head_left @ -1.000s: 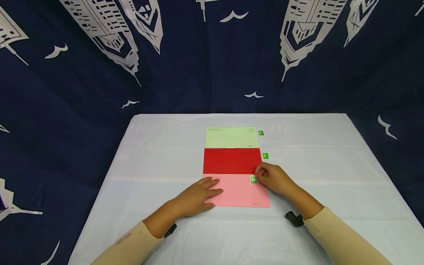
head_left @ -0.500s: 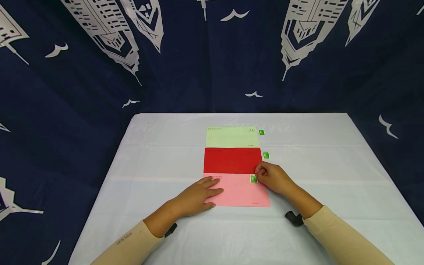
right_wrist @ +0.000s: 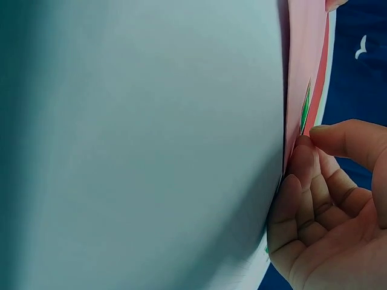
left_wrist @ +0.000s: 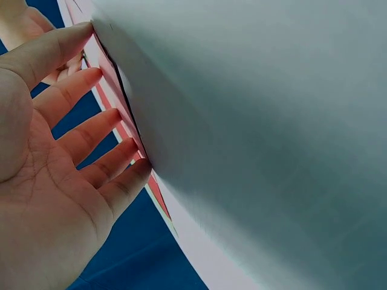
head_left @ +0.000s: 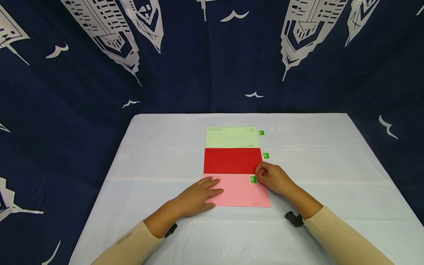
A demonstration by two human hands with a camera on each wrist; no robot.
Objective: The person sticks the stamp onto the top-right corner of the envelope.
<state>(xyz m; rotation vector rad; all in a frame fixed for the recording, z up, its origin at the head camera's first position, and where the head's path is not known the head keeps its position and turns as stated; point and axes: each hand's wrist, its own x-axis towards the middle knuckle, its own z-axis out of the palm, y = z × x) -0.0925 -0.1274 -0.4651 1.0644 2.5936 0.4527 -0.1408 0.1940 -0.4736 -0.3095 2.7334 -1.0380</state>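
Note:
A pink envelope (head_left: 238, 195) lies nearest the person, its left part under the spread fingers of the left hand (head_left: 197, 197). Those fingers are straight, with the fingertips on the paper in the left wrist view too. At the envelope's upper right corner, the right hand (head_left: 273, 178) pinches the right edge of a green stamp (head_left: 253, 179) with a white border. In the right wrist view the stamp (right_wrist: 306, 107) stands slightly tilted off the pink paper, beside the thumb and index fingertips. Whether its left edge touches the envelope I cannot tell.
Above the pink one lie a red envelope (head_left: 232, 161) and a light green envelope (head_left: 232, 138), edge to edge. Two more green stamps, one beside the red envelope (head_left: 266, 155) and one beside the green envelope (head_left: 261, 132), lie on the white tablecloth (head_left: 159, 154).

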